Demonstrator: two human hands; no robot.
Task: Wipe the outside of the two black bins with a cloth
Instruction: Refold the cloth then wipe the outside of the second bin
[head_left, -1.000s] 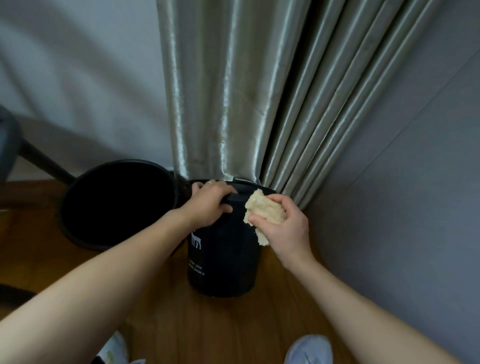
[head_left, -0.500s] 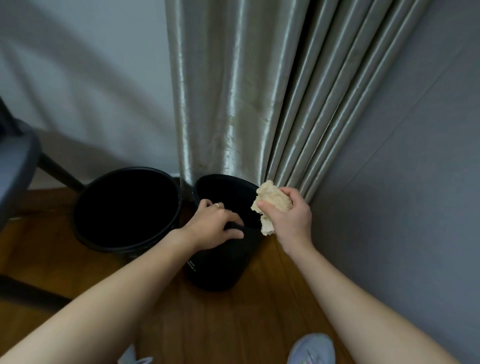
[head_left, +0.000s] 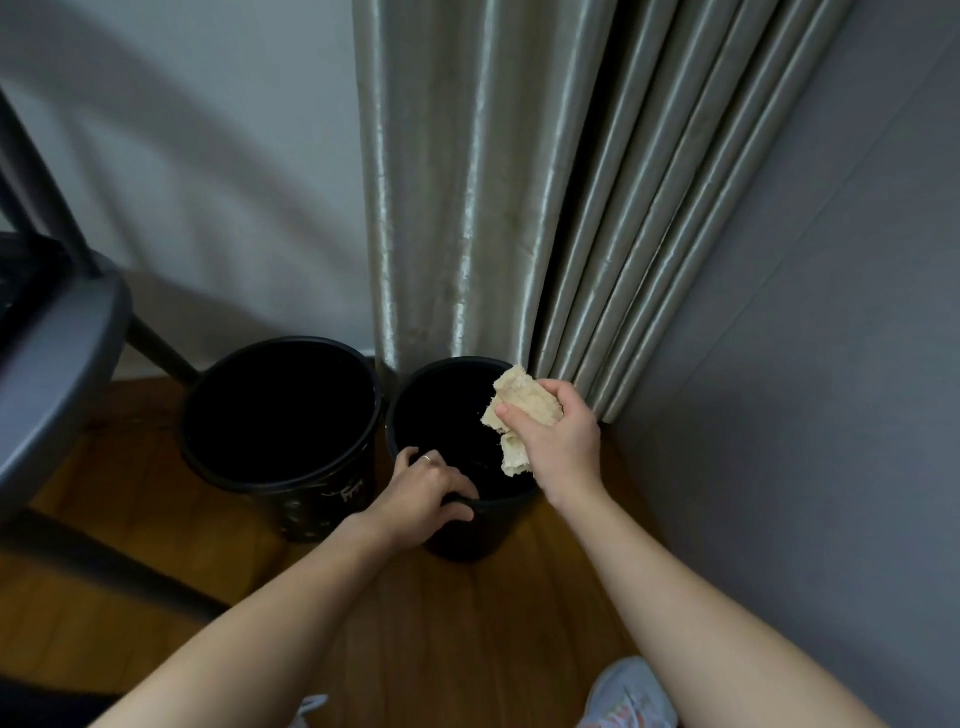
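**Cloth held over the smaller bin**

My left hand (head_left: 423, 499) gripped the near rim of the smaller black bin (head_left: 467, 530), fingers curled over the edge at about 7 o'clock on its opening, a ring showing on one finger. My right hand (head_left: 558, 441) held the crumpled beige cloth (head_left: 519, 410) bunched between thumb and fingers, above the bin's rim at roughly 2 o'clock; part of the cloth hung down over the dark opening. I could not tell whether it touched the rim.

The larger black bin (head_left: 280, 467) stood just beside the smaller one, at its 9 o'clock, with pale markings on its outer wall. Both sat on the wooden floor (head_left: 457, 623) in a corner, the grey curtain (head_left: 519, 208) hanging at 12 o'clock behind them and a grey wall (head_left: 805, 389) at 3 o'clock. A dark chair (head_left: 57, 353) edged in at 9 o'clock. My shoes (head_left: 628, 693) showed at 6 o'clock.
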